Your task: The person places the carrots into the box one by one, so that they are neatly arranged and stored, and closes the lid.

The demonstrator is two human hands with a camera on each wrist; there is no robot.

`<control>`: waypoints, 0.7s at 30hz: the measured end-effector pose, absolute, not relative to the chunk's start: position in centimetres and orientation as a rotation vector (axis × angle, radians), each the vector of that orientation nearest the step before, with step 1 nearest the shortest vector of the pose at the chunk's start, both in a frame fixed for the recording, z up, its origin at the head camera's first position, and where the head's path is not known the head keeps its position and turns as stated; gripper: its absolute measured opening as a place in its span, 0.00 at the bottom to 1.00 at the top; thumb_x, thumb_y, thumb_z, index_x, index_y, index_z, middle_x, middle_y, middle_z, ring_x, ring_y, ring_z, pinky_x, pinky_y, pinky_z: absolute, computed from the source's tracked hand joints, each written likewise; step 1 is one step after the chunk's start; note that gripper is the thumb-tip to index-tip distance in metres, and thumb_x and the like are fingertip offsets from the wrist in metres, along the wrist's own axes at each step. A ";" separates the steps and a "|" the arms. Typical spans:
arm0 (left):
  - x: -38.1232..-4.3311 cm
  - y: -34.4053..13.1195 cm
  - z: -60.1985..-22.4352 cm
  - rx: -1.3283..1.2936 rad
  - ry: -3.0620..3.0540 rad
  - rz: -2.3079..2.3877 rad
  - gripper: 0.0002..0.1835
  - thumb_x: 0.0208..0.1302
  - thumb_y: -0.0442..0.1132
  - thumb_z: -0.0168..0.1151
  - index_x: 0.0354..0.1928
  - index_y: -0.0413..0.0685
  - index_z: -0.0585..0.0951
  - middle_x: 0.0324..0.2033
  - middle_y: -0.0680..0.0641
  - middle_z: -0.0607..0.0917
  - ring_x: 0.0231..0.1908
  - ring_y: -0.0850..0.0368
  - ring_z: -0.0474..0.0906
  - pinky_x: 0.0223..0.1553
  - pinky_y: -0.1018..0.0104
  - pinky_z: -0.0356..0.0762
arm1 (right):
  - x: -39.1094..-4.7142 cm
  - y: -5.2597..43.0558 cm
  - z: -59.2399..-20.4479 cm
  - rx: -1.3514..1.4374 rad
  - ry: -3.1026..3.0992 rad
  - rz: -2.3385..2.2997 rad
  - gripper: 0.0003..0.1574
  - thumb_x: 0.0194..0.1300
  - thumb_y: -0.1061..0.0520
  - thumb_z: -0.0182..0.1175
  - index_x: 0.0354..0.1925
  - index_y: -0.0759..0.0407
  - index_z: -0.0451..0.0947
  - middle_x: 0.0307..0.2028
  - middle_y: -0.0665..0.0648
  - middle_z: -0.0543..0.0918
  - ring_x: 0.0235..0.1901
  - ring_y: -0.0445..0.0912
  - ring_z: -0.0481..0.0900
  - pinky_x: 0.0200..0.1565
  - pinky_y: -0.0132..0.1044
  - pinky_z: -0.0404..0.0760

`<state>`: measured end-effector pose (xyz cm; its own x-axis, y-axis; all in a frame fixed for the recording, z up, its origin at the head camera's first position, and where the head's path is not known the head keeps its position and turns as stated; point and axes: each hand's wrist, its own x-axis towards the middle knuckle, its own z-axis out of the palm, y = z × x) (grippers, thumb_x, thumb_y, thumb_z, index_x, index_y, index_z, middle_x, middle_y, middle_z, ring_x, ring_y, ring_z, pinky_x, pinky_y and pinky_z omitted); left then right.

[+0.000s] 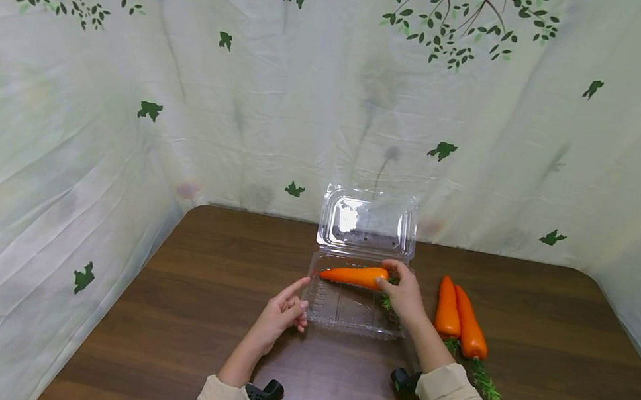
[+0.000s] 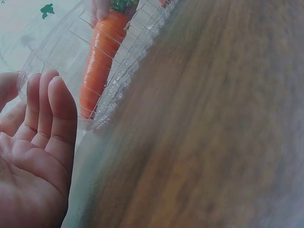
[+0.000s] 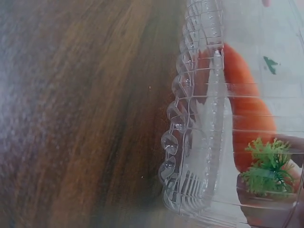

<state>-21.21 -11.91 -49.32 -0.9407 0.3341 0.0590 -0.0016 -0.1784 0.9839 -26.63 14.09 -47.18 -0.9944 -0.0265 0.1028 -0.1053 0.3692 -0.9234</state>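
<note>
A clear plastic clamshell box [image 1: 336, 314] lies on the table with its lid [image 1: 368, 222] raised at the back. Over its base is an orange carrot [image 1: 354, 275], tip pointing left. My right hand [image 1: 404, 297] pinches that carrot at its leafy end; the green leaves [image 3: 268, 166] hang below the fingers. In the left wrist view the carrot [image 2: 99, 61] shows through the box wall. At the box's left edge, my left hand [image 1: 280, 315] has its index finger extended right at the rim, the other fingers loosely bent and holding nothing.
Two more carrots, one on the left [image 1: 448, 309] and one on the right [image 1: 470, 325], lie side by side right of the box, leaves toward me. Behind the brown wooden table [image 1: 216, 267] hangs a pale curtain [image 1: 321, 93] with leaf prints.
</note>
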 end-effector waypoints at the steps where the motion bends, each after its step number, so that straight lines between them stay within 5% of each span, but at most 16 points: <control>1: -21.2 -11.9 -49.3 0.386 1.853 2.221 0.28 0.64 0.29 0.50 0.66 0.41 0.57 0.22 0.45 0.71 0.22 0.58 0.73 0.26 0.67 0.78 | -26.6 14.1 -47.2 0.119 -2.551 1.702 0.23 0.59 0.64 0.58 0.53 0.66 0.68 0.50 0.64 0.71 0.51 0.55 0.66 0.51 0.49 0.66; 21: -21.2 -11.9 -49.4 0.391 1.836 2.231 0.28 0.64 0.27 0.48 0.66 0.39 0.57 0.22 0.45 0.70 0.22 0.58 0.73 0.26 0.68 0.77 | -26.9 13.4 -47.4 0.077 -2.633 1.400 0.27 0.54 0.69 0.61 0.53 0.66 0.68 0.46 0.65 0.73 0.48 0.56 0.68 0.49 0.48 0.70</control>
